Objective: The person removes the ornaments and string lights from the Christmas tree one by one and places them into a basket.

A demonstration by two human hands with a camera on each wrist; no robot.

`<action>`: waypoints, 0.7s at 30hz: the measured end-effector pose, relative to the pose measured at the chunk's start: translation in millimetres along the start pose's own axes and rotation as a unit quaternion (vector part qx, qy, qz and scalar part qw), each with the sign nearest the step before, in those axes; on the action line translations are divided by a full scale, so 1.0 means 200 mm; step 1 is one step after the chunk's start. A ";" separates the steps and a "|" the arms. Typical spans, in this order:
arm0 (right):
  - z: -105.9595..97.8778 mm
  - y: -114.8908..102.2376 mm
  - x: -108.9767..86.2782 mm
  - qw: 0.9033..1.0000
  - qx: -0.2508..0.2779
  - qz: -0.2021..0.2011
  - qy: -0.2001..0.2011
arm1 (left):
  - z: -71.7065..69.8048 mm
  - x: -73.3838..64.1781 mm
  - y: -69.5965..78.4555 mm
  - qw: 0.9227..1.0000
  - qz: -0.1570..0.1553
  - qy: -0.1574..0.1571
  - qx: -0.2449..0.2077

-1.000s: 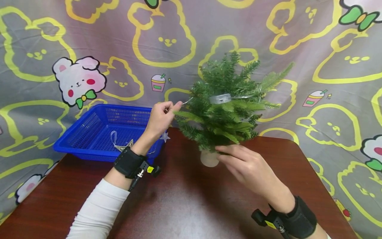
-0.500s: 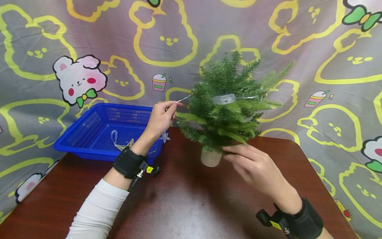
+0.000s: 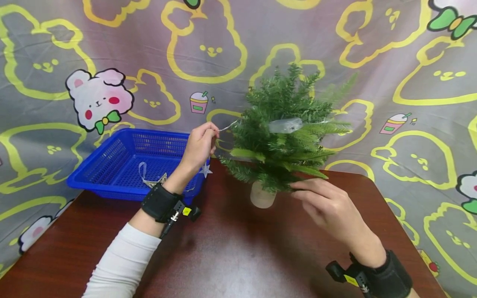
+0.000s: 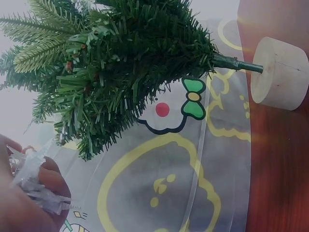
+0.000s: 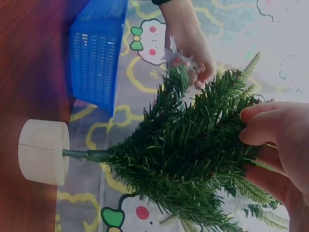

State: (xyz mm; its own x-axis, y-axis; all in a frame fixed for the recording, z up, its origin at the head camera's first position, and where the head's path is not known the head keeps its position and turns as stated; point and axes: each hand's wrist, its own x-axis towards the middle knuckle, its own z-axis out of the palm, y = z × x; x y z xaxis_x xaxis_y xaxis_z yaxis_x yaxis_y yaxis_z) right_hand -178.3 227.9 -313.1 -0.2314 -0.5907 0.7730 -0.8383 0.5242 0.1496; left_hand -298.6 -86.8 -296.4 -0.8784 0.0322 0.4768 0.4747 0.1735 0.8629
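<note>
A small artificial Christmas tree (image 3: 283, 99) stands upright on its round pale wooden base (image 3: 262, 195). A clear battery box (image 3: 285, 125) rests against its front branches, with a thin wire running off into the needles. My left hand (image 3: 200, 142), left of the tree, grips a string of clear star lights (image 4: 36, 181) whose wire stretches to the foliage. One star (image 3: 205, 170) dangles below that hand, beside the basket. Low on the tree's right side, my right hand (image 3: 331, 203) pinches the lower branches between thumb and fingers; its fingertips are partly hidden by needles.
To the left, a blue plastic basket (image 3: 123, 142) sits on the brown table (image 3: 231, 256). Inside it lies a glittery gold star ornament (image 3: 155, 181) with a ribbon loop. A cartoon-printed cloth (image 3: 231, 37) hangs right behind the tree.
The tree has turned, carrying the battery box slightly to the right. My right hand has shifted right along with the lower branches. The left hand stays nearly in place, holding the string lights.
</note>
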 end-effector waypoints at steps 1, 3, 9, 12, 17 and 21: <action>0.00 0.00 0.00 1.000 -0.001 0.003 0.000 | 0.00 0.00 0.00 1.000 0.002 0.003 0.007; -0.01 0.02 -0.01 1.000 -0.004 0.008 0.000 | 0.00 0.00 0.00 1.000 0.017 0.010 0.021; -0.02 0.05 -0.03 1.000 -0.005 0.021 0.001 | 0.00 0.00 -0.01 0.995 0.081 0.024 0.050; -0.03 0.07 -0.04 1.000 -0.006 0.026 0.004 | 0.01 0.00 0.00 0.996 0.077 0.014 0.042; -0.04 0.09 -0.06 0.999 -0.007 0.040 0.008 | 0.01 0.00 0.00 0.999 0.035 -0.018 0.018; -0.05 0.11 -0.07 0.999 -0.010 0.044 0.008 | 0.01 0.00 0.00 0.999 0.018 -0.027 0.013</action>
State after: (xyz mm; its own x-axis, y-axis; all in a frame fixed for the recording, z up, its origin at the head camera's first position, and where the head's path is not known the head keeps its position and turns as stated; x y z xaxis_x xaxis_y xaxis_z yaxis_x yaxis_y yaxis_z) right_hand -188.5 253.6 -314.6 -0.2965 -0.5323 0.7929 -0.8052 0.5858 0.0922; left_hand -299.4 -85.3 -297.0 -0.8624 0.0914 0.4978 0.5057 0.1966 0.8400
